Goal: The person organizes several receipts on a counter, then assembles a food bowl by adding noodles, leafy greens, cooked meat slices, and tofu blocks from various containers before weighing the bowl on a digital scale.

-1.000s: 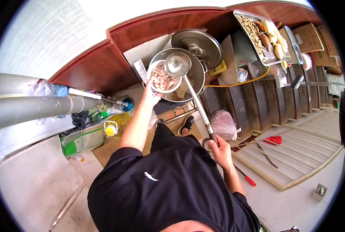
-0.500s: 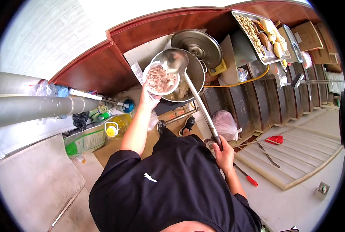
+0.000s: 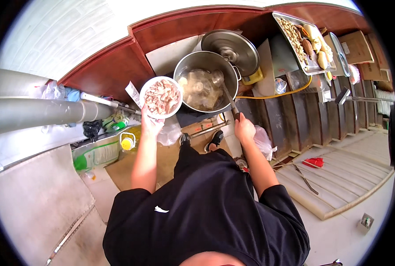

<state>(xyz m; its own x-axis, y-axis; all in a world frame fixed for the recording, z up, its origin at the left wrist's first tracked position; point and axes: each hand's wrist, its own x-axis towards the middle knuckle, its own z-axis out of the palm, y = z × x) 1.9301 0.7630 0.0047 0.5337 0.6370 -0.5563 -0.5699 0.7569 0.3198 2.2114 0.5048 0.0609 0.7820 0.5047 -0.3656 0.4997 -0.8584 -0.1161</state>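
My left hand (image 3: 152, 122) is closed on the near rim of a white bowl (image 3: 148, 111), held up just left of the pot. Pale pink sliced meat (image 3: 163, 96) fills the bowl. In my right hand (image 3: 244, 128) is the dark handle of a long metal ladle (image 3: 228, 95). Its bowl end dips into the large metal pot (image 3: 227, 60), at the right side of the inside. Cloudy broth with pale chunks (image 3: 200, 88) lies in the pot; what the chunks are I cannot tell.
Behind the pot leans a big metal lid (image 3: 233, 48). A metal tray (image 3: 315, 68) of mushrooms and vegetables stands at the far right, above dark steps (image 3: 290, 119). A yellow hose (image 3: 277, 94) runs from the pot's side. An oil jug (image 3: 129, 142) stands at the left.
The bowl of meat has moved left, away from over the pot. My right hand has gone forward, and the ladle has dropped from above the bowl into the broth.
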